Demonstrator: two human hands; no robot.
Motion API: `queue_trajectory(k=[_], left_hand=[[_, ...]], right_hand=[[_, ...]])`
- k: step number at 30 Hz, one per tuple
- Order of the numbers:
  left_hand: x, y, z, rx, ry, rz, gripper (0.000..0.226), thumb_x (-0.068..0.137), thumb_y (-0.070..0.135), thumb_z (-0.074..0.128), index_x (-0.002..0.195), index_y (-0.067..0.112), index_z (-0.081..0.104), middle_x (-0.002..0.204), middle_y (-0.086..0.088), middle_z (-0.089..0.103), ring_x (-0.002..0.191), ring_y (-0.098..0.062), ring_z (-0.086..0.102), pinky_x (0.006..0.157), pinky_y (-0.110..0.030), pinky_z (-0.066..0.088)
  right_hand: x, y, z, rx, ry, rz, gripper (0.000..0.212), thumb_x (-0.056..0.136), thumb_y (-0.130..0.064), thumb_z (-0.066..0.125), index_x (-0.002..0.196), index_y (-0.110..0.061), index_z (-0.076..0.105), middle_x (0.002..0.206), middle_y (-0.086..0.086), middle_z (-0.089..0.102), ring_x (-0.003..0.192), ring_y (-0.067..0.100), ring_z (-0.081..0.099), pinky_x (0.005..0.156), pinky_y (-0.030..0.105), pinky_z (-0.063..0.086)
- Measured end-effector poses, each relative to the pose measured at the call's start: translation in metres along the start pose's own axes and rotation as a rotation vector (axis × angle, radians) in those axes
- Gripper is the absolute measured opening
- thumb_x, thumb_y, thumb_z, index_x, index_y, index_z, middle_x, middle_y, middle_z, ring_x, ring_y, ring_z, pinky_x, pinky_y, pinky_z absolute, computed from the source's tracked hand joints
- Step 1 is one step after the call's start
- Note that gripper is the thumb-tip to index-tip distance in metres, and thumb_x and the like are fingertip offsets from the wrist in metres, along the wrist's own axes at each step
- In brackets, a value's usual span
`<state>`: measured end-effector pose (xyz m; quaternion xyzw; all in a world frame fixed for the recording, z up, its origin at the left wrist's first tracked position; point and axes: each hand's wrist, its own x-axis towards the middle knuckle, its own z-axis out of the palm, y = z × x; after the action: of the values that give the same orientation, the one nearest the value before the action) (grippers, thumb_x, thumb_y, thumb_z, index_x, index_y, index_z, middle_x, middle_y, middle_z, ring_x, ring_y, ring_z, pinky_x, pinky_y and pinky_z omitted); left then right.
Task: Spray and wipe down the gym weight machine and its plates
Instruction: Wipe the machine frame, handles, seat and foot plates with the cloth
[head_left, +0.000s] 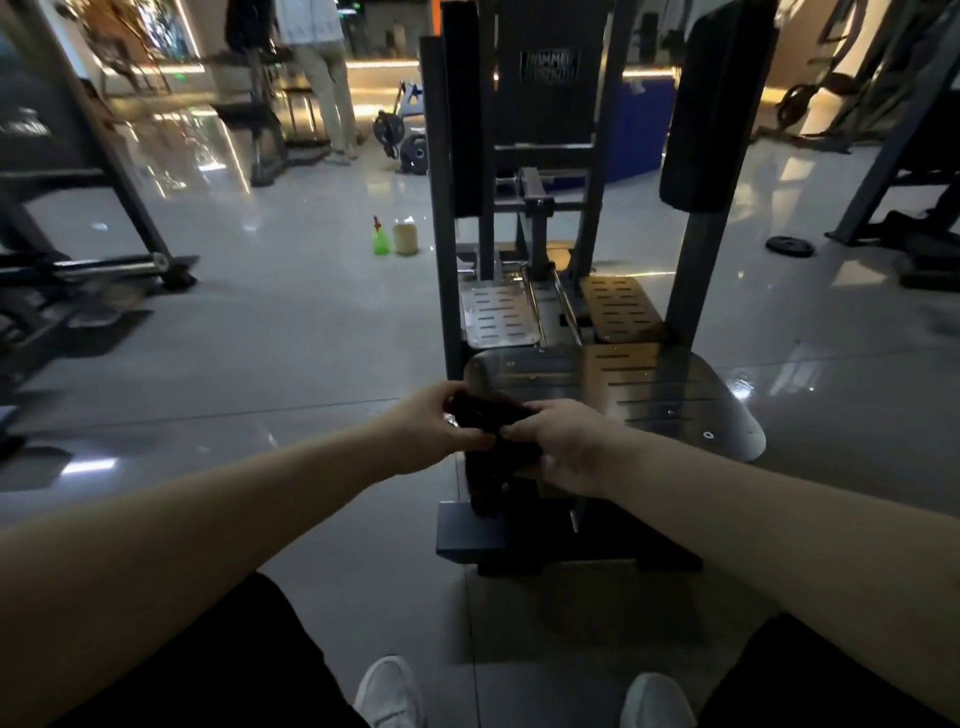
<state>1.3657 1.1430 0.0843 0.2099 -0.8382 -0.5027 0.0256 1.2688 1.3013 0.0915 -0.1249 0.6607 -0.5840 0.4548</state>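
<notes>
Now we are gripping a dark cloth (491, 447) between our left hand (436, 428) and right hand (566, 449), both pinching it above the machine's metal footplate (670, 395). Soft and limp, it probably handles best folded into a pad before we press down.

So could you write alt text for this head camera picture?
Both hands, left hand and right hand, hold a dark cloth before a gym machine's metal footplate. A green spray bottle stands on the floor beyond.
</notes>
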Motion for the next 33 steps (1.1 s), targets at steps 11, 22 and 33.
queue_trajectory(k=[11,22,33], left_hand=[[-0.039,0.001,-0.051,0.150,0.199,-0.185,0.064,0.084,-0.007,0.059,0.144,0.013,0.052,0.122,-0.009,0.066,0.103,-0.022,0.067,0.089,-0.031,0.055],[-0.015,-0.046,-0.067,0.131,0.301,-0.126,0.055,0.083,0.005,0.074,0.135,0.015,0.060,0.109,-0.002,0.070,0.095,-0.013,0.068,0.082,-0.015,0.053],[0.059,-0.023,-0.091,0.332,0.255,0.093,0.055,0.095,0.013,0.065,0.146,0.021,0.047,0.116,0.003,0.061,0.096,-0.014,0.064,0.076,-0.015,0.050]], right_hand=[[0.029,-0.015,0.015,-0.064,0.116,-0.145,0.023,0.097,-0.006,0.061,0.120,-0.002,0.064,0.112,0.022,0.070,0.102,0.034,0.070,0.096,0.050,0.057],[0.084,0.007,0.042,-0.642,-0.055,-0.425,0.087,0.076,-0.025,0.089,0.144,-0.034,0.036,0.128,0.000,0.045,0.116,0.017,0.053,0.094,0.022,0.050],[0.137,-0.036,0.029,-0.925,0.229,-0.744,0.016,0.089,-0.012,0.070,0.099,-0.024,0.069,0.105,-0.009,0.056,0.099,0.007,0.056,0.088,0.023,0.049]])
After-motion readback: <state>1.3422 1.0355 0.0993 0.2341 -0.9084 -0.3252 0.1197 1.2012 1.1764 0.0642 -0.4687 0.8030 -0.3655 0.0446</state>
